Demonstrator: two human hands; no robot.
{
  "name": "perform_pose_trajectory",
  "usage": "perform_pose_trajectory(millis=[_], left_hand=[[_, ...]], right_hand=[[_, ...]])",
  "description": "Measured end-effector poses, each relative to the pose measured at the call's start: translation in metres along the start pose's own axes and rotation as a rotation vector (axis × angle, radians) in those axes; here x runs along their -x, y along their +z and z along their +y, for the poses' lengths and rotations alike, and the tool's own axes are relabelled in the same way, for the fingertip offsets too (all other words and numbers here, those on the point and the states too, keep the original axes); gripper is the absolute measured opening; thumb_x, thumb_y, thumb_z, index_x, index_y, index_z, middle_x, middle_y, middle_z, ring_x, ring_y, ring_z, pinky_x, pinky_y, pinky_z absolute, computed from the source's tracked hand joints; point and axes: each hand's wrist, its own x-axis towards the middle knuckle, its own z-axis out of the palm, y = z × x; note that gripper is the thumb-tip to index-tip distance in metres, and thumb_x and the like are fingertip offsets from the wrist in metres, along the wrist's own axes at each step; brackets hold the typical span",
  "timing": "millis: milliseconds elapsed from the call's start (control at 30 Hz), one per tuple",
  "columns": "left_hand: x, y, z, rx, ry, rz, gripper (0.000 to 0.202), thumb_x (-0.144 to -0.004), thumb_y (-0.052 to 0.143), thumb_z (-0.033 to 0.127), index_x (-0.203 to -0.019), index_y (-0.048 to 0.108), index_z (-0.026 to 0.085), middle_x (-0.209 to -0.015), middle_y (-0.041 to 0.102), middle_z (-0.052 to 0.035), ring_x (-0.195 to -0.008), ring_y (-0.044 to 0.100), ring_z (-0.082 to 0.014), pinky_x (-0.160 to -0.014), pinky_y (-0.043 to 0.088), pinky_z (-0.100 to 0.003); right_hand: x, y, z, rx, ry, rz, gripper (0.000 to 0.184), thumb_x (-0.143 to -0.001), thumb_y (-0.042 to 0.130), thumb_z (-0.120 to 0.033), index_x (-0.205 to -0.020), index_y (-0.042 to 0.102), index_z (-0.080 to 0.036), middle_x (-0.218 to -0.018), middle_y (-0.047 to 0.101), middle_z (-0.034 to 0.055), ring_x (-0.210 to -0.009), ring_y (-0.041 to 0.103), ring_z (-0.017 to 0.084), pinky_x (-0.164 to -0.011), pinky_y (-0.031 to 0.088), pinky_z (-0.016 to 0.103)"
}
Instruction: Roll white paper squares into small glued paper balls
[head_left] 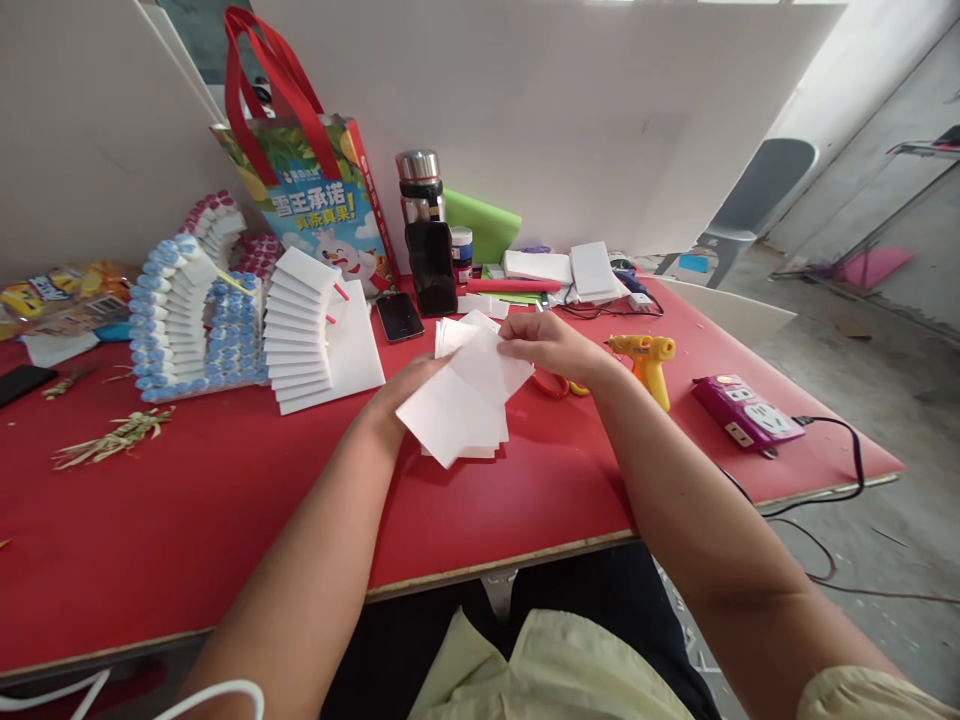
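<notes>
Hard to see: most of the left hand (409, 384), tucked behind the white sheets (457, 395). Cannot tell the bend of its fingers, mostly hidden there. Half hidden too, behind the sheets and the right wrist: a red and yellow thing (550, 384). Cut off at the left edge: a flat black thing (26, 383) and a shiny snack bag (67, 292). Hard to count: the sheets, all in a messy fan with corners poking out.

Easy to read on the bag with red handles (315, 205): big words, "雪王承诺" and "真茶真果!", with a snowman under them. Too tiny to read: the label on the little jar (462, 248) beside the steel bottle (418, 180).

Held up over the red table (570, 490), near the front edge and between both hands: the white sheets. Right hand (551, 343) pinching their top right edge, thumb and curled fingers pressed close together. Left hand touching them from the left side.

Farther right, a yellow glue gun (654, 365) and a purple power box (739, 408). To the left, a fan of white pieces (300, 335).
</notes>
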Motion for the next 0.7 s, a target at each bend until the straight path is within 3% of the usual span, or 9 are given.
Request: perform_pose_trajectory(millis=[100, 267, 367, 567, 700], left_hand=[[0.000, 0.006, 0.005, 0.047, -0.085, -0.063, 0.043, -0.073, 0.082, 0.044, -0.100, 0.072, 0.011, -0.094, 0.077, -0.0165, -0.079, 0.074, -0.0307, -0.069, 0.060, -0.040], [-0.003, 0.010, 0.001, 0.018, -0.121, -0.121, 0.041, -0.073, 0.081, 0.040, -0.102, 0.072, 0.012, -0.092, 0.077, -0.0138, -0.077, 0.074, -0.0270, -0.066, 0.059, -0.034], [-0.005, 0.008, -0.001, 0.010, -0.143, -0.157, 0.044, -0.075, 0.079, 0.046, -0.103, 0.071, 0.013, -0.093, 0.077, -0.0133, -0.077, 0.074, -0.0255, -0.064, 0.059, -0.032], [-0.003, 0.011, 0.003, 0.176, -0.187, -0.268, 0.069, -0.079, 0.057, 0.076, -0.111, 0.068, 0.015, -0.104, 0.076, -0.0164, -0.097, 0.073, -0.0311, -0.084, 0.059, -0.040], [-0.001, 0.011, 0.002, 0.103, -0.180, -0.215, 0.063, -0.077, 0.069, 0.067, -0.111, 0.068, 0.013, -0.107, 0.075, -0.0184, -0.102, 0.072, -0.0326, -0.091, 0.057, -0.044]], right_hand=[[0.001, -0.005, -0.002, 0.078, 0.029, -0.077, 0.019, -0.082, 0.064, -0.034, -0.080, 0.062, -0.016, -0.072, 0.055, -0.0008, -0.065, 0.045, 0.010, -0.060, 0.034, 0.026], [-0.001, 0.008, -0.004, 0.244, -0.012, 0.107, 0.019, -0.082, 0.064, -0.035, -0.076, 0.060, -0.017, -0.071, 0.055, -0.0014, -0.063, 0.043, 0.010, -0.059, 0.033, 0.026], [-0.002, 0.013, -0.006, 0.323, -0.020, 0.201, 0.020, -0.082, 0.063, -0.035, -0.073, 0.058, -0.018, -0.067, 0.052, -0.0020, -0.061, 0.040, 0.010, -0.057, 0.031, 0.026], [-0.004, 0.015, -0.006, 0.395, 0.006, 0.294, 0.018, -0.081, 0.063, -0.035, -0.073, 0.059, -0.018, -0.067, 0.055, -0.0014, -0.061, 0.041, 0.011, -0.058, 0.031, 0.027], [-0.006, 0.019, -0.002, 0.413, 0.009, 0.300, 0.018, -0.081, 0.063, -0.035, -0.074, 0.059, -0.019, -0.068, 0.057, -0.0015, -0.061, 0.042, 0.011, -0.058, 0.031, 0.026]])
